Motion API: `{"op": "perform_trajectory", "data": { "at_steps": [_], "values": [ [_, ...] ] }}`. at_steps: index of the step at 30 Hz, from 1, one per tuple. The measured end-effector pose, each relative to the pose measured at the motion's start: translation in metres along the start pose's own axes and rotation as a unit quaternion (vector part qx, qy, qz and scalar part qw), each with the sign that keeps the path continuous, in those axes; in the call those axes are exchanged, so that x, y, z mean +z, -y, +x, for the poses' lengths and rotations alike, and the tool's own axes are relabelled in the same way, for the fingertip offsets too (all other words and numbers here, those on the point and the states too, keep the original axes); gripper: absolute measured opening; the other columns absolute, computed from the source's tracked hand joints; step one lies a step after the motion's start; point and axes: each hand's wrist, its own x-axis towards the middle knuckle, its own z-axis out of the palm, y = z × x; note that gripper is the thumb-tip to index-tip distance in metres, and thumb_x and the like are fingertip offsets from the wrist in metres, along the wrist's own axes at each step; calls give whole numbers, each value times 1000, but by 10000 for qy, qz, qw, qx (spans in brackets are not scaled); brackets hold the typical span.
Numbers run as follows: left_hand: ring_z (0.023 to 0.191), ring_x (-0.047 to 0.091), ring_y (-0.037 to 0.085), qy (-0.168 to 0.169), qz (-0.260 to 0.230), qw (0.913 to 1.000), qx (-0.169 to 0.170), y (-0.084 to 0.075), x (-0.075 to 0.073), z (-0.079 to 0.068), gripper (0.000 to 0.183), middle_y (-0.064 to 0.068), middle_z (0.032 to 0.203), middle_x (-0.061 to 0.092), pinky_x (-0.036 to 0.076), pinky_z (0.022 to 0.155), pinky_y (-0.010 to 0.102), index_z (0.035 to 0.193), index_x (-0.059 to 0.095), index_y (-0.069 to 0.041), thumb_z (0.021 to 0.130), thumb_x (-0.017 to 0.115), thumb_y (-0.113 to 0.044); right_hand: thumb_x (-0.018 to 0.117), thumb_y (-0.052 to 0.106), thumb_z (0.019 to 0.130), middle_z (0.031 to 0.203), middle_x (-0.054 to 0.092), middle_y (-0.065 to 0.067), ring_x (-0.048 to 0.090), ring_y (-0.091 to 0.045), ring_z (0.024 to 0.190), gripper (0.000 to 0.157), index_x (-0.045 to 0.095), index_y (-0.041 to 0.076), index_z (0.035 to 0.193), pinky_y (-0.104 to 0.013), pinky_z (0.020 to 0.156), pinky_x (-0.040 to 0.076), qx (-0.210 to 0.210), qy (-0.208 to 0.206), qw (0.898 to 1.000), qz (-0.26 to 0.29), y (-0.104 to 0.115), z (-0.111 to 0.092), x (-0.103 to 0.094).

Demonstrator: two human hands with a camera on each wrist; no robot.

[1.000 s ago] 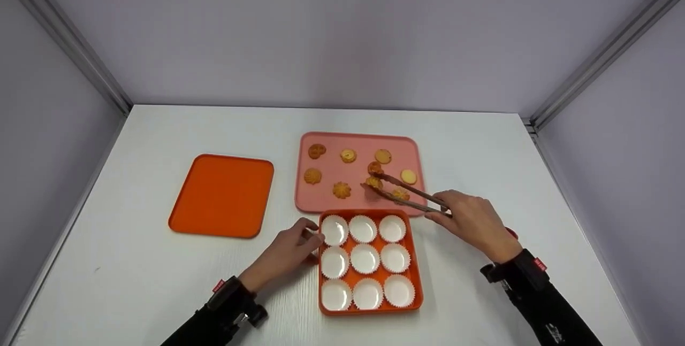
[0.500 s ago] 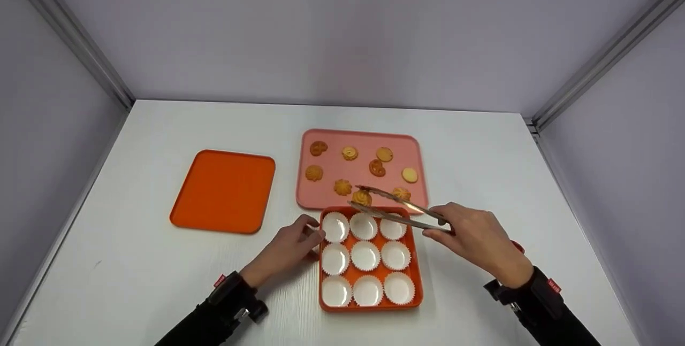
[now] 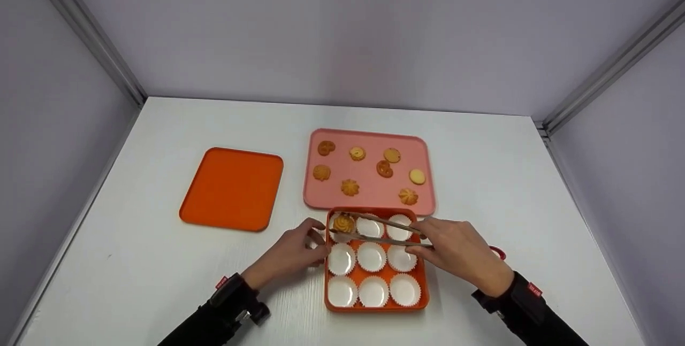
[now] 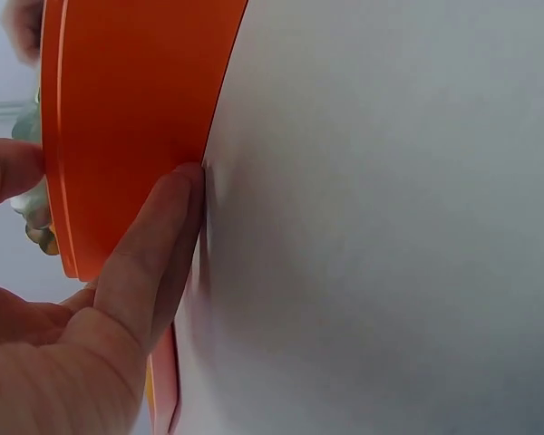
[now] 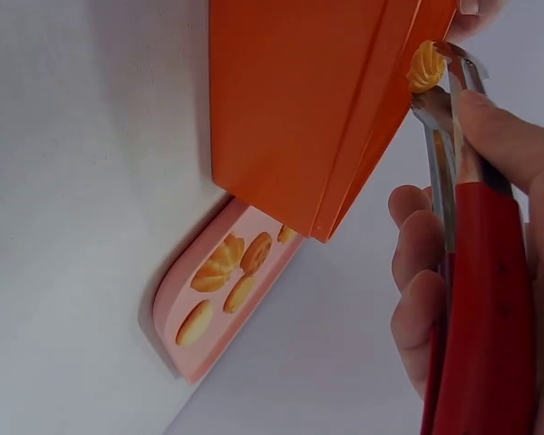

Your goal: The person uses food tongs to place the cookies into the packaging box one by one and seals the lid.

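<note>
My right hand (image 3: 460,252) grips metal tongs (image 3: 382,239) with red handles (image 5: 485,317). Between the tong tips sits a swirled cookie (image 3: 343,223), over the far-left paper cup of the orange box (image 3: 425,282); the right wrist view has this cookie at about rim level. White paper cups (image 3: 373,291) stand in rows in the box. At its left wall, my left hand (image 3: 289,255) rests, with straight fingers (image 4: 150,245) against the outside and the thumb at the rim. Behind the box lies a pink tray (image 3: 369,196) with several cookies (image 3: 350,187) of different shapes.
A flat orange square tray or lid (image 3: 233,188) lies on the white table (image 3: 134,260) to the left. The pink tray's near edge adjoins the box's far side. Grey walls (image 3: 342,30) stand around the table.
The tongs have picked up the swirled cookie from the pink tray and carried it left and nearer, over the far-left cup. My left hand has stayed at the box.
</note>
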Motion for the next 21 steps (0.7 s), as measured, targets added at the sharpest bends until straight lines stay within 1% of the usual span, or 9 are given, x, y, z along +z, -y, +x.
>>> {"op": "perform_trajectory", "data": {
  "at_steps": [2,5,9,11,14,17,19,21],
  "values": [
    [80,66,18,7,-24,10000,-10,1,1,0,48,5,101,62,55,68,32,126,49,-9,87,66,-31,59,55,88,89,69,1,59,-3,71,46,64,15,111,-22,57,51,20,75,10000,53,0,1,1],
    [80,65,18,15,-86,10000,-15,2,1,0,47,6,101,62,55,68,32,126,50,-9,88,66,-31,68,49,86,88,69,1,58,-4,70,43,64,14,111,-23,56,50,22,97,9999,125,-1,2,1],
    [81,64,17,-13,-197,9998,12,3,2,-1,49,6,102,62,55,67,31,127,50,-9,88,67,-31,78,38,80,84,67,1,54,-4,65,39,65,12,108,-23,52,47,-40,-18,10000,61,-3,1,4],
    [82,64,17,-66,-299,9995,54,4,3,-3,52,8,105,61,56,68,32,130,48,-8,88,68,-30,78,38,80,83,67,1,52,-4,64,39,66,11,107,-23,51,46,-88,-62,9999,2,-3,1,6],
    [88,64,21,-159,-631,9978,122,5,4,-4,60,12,112,59,58,70,37,138,43,-5,88,69,-26,79,35,79,82,66,2,52,-4,64,38,66,11,105,-23,51,46,-150,-88,9998,-53,-4,2,8],
    [98,63,25,-226,-960,9949,221,5,6,-5,69,16,123,53,58,74,41,145,35,-4,88,70,-21,80,35,79,81,66,1,53,-5,64,38,67,10,105,-24,50,46,-191,-97,9997,-101,-3,5,9],
    [103,61,27,-261,-1028,9939,307,4,7,-6,72,18,129,49,58,75,40,147,32,-3,88,69,-19,79,36,79,80,66,2,52,-6,62,38,67,10,105,-23,50,45,-202,-75,9996,-169,-2,7,10],
    [106,60,27,-292,-970,9942,347,4,8,-8,72,19,134,46,58,77,37,149,30,-4,89,68,-19,79,37,80,79,65,1,51,-6,62,39,67,10,105,-23,49,44,-214,-32,9995,-219,-2,8,11]
  ]
}}
